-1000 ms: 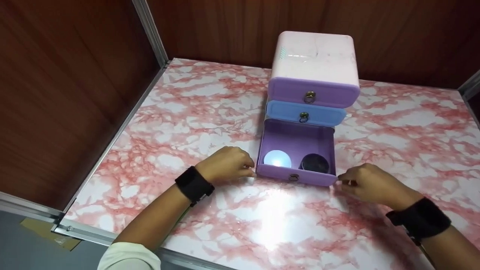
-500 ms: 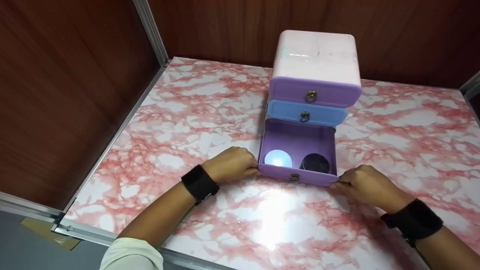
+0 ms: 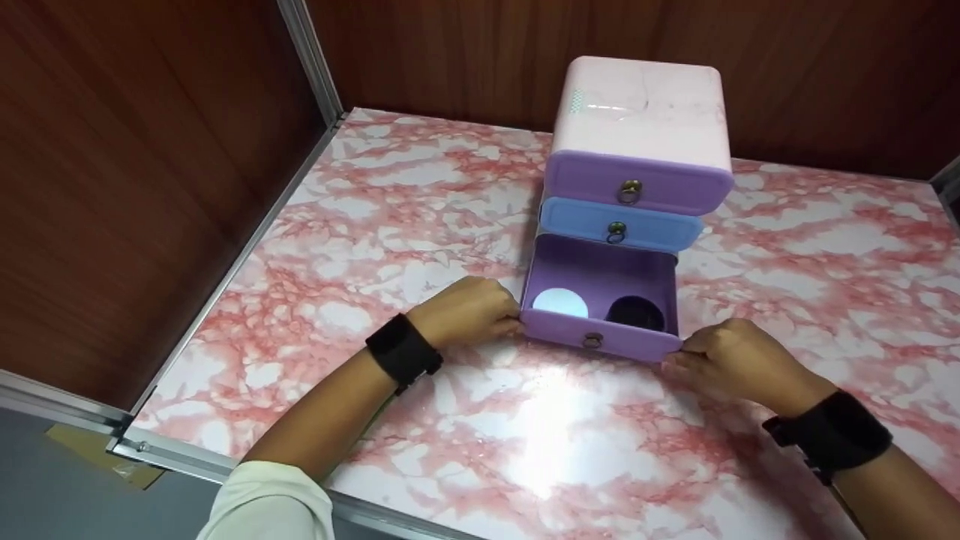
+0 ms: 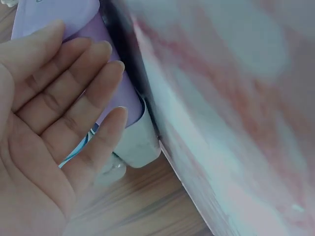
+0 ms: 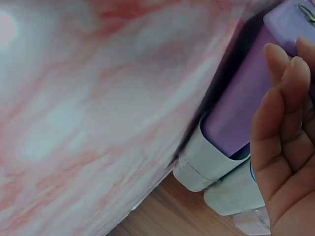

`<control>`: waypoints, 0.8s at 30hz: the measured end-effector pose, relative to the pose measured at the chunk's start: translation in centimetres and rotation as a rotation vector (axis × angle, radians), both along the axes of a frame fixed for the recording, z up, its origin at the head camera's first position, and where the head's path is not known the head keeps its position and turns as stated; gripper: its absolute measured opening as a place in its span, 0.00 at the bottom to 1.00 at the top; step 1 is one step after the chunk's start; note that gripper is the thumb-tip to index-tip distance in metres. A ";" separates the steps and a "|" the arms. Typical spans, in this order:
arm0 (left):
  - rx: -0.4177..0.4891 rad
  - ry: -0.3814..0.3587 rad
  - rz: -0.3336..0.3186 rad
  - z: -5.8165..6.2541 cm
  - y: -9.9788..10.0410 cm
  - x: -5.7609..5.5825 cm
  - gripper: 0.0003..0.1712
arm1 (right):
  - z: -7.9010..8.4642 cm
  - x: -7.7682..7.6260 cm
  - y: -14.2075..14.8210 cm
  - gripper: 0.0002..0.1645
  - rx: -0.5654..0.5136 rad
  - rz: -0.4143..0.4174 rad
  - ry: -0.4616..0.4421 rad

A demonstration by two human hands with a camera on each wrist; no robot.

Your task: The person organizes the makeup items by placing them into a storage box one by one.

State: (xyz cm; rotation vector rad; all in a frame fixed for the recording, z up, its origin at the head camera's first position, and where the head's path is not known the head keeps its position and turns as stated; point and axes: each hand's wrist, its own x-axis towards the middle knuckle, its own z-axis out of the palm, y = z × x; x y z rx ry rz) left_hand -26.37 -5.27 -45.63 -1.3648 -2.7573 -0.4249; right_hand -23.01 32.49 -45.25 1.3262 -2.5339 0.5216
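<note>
A small cabinet (image 3: 641,112) has its bottom purple drawer (image 3: 634,345) pulled out toward me. At the drawer's front left corner, my left hand (image 3: 469,311) pinches the edge, with the thumb on the front panel and fingers along the side. My right hand (image 3: 742,364) pinches the front right corner the same way. Inside the drawer, near its front, are a white round object (image 3: 560,301) on the left and a black round object (image 3: 636,311) on the right, both partly hidden by the front panel. The wrist views show the drawer's purple sides (image 4: 123,93) running back into the pale casing (image 5: 194,169).
Above the open drawer are a blue drawer (image 3: 577,217) and a purple top drawer (image 3: 592,180), each with a ring handle. Red-and-white marbled tabletop (image 3: 360,300) surrounds the cabinet. Brown wood panels (image 3: 450,60) stand behind and on the left.
Both hands have closed in on the drawer's front corners and taken hold. The drawer's front has shifted up in the view, and its panel now covers more of the two round objects.
</note>
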 end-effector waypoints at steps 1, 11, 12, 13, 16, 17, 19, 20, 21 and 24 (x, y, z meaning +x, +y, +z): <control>-0.002 -0.006 0.006 0.1 0.0 -0.3 0.09 | 0.1 -0.2 0.0 0.11 0.005 -0.012 -0.002; -0.012 -0.070 0.051 1.0 0.7 -3.0 0.09 | 0.8 -2.8 0.3 0.03 0.010 -0.102 -0.057; -0.021 -0.070 0.056 1.0 0.8 -3.3 0.09 | 0.7 -3.1 0.4 0.03 0.004 -0.106 -0.064; -0.022 -0.074 0.061 1.1 0.9 -3.6 0.09 | 0.7 -3.4 0.4 0.03 -0.002 -0.110 -0.068; -0.029 -0.092 0.076 1.1 1.2 -4.5 0.10 | 0.6 -4.2 0.5 0.04 -0.009 -0.124 -0.066; -0.031 -0.105 0.081 1.1 1.3 -4.8 0.10 | 0.6 -4.4 0.5 0.05 -0.006 -0.129 -0.063; -0.033 -0.121 0.089 1.1 1.4 -5.3 0.10 | 0.4 -4.8 0.6 0.06 -0.002 -0.141 -0.065; -0.035 -0.128 0.094 1.0 1.5 -5.6 0.10 | 0.4 -5.0 0.6 0.06 0.003 -0.148 -0.068; -0.038 -0.135 0.098 1.0 1.6 -5.9 0.10 | 0.3 -5.2 0.6 0.06 0.006 -0.156 -0.079; -0.046 -0.142 0.111 1.0 1.7 -6.7 0.10 | 0.1 -5.9 0.6 0.06 0.024 -0.188 -0.111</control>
